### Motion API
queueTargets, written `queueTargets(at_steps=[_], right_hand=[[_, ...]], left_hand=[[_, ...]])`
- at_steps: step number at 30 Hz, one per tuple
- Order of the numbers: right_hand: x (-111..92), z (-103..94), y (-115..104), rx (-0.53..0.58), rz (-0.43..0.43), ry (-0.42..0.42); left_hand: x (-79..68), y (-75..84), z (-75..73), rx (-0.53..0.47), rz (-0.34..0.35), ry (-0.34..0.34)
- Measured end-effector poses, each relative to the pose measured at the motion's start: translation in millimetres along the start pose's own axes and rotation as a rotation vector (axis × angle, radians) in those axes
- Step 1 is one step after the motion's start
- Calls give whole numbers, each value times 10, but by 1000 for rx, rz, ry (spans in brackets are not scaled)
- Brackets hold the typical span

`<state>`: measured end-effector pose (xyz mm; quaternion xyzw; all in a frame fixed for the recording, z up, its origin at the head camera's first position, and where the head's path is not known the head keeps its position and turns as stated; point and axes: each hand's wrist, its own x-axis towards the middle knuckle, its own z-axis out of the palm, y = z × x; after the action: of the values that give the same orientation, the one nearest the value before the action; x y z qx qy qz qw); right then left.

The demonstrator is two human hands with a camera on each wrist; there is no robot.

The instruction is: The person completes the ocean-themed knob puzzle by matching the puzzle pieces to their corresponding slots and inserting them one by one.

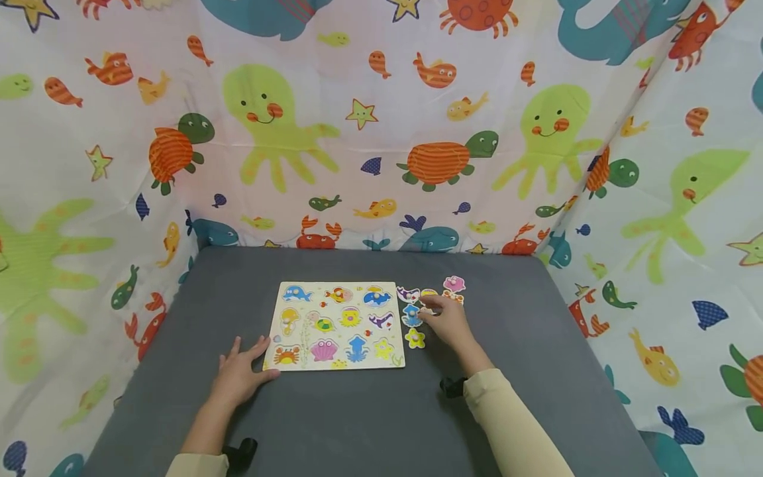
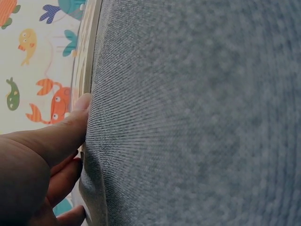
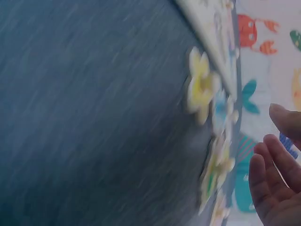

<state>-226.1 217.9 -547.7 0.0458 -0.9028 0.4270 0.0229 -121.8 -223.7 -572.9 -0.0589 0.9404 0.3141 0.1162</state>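
1. My left grip [image 1: 238,374] rests at the near-left corner of the puzzle board [image 1: 318,291], thumb against the near edge and fingers spread by the left side.
2. My right grip [image 1: 450,323] is at the loose pieces, its thumb and fingers apart.
3. The board lies flat on the grey desk [image 1: 334,424], sea-animal pictures facing up.
4. Just beside its right edge lie a purple whale piece [image 1: 408,294], a blue squid piece [image 1: 411,315] and, nearest me, a yellow star piece [image 1: 416,338].
5. A pink piece [image 1: 454,283] lies farther off to the right.
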Motion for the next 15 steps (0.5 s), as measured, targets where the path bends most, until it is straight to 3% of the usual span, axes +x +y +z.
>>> queueTargets(at_steps=[6,15], right_hand=[[8,-58,171,-41,83,25],[-31,-37,347,-156,121,85]], left_hand=[[25,-45,0,2,-6,-4],[42,-54,26,15,0,-7]])
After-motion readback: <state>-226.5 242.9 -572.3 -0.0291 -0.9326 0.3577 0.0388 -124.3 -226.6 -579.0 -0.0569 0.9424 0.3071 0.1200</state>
